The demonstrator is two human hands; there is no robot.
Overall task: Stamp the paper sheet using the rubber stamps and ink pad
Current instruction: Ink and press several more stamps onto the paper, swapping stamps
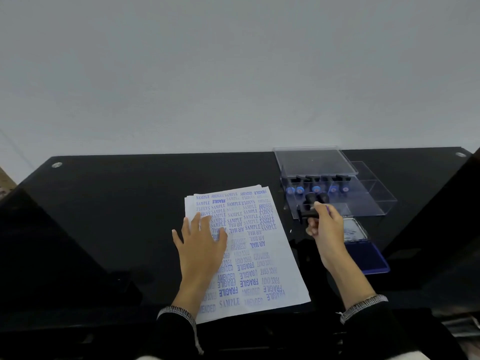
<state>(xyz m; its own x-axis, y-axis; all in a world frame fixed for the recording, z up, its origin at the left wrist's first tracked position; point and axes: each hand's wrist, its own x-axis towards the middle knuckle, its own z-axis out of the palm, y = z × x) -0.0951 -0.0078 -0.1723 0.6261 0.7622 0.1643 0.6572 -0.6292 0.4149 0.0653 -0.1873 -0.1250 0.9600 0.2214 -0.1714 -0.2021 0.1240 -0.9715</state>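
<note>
In front of me a plain pale grey wall point(233, 68) fills the upper half of my view, evenly and softly lit. Below it my table point(117, 203) has a glossy black top that mirrors dim shapes. A round metal fitting point(56, 165) sits at its far left corner, another point(460, 154) at its far right corner.

Bare black worktop point(109, 216) stretches left of the stamped paper sheet point(272, 266); right, a clear stamp case point(337, 193) and ink pad point(368, 253) crowd the edge.
</note>
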